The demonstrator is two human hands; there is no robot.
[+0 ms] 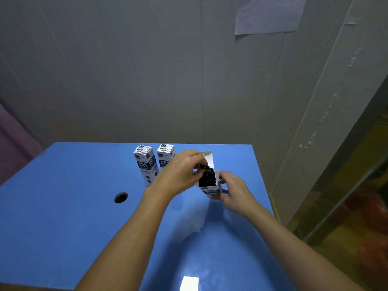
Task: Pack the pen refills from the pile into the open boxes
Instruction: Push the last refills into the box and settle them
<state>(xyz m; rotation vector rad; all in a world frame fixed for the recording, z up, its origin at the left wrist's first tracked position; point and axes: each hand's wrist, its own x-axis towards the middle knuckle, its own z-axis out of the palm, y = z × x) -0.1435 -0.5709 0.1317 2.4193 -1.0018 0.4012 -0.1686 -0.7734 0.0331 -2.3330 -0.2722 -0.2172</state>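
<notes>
An open white and blue box stands on the blue table, its lid flap raised behind it. Black pen refills fill its mouth, their ends showing. My right hand grips the box from the right side near its base. My left hand is over the box's left edge, fingers pinched on the ends of the refills at the opening. No loose pile of refills shows on the table.
Two closed white and blue boxes stand upright behind my left hand. A round hole is cut in the table at the left. The wall is close behind; a paper sheet hangs on it.
</notes>
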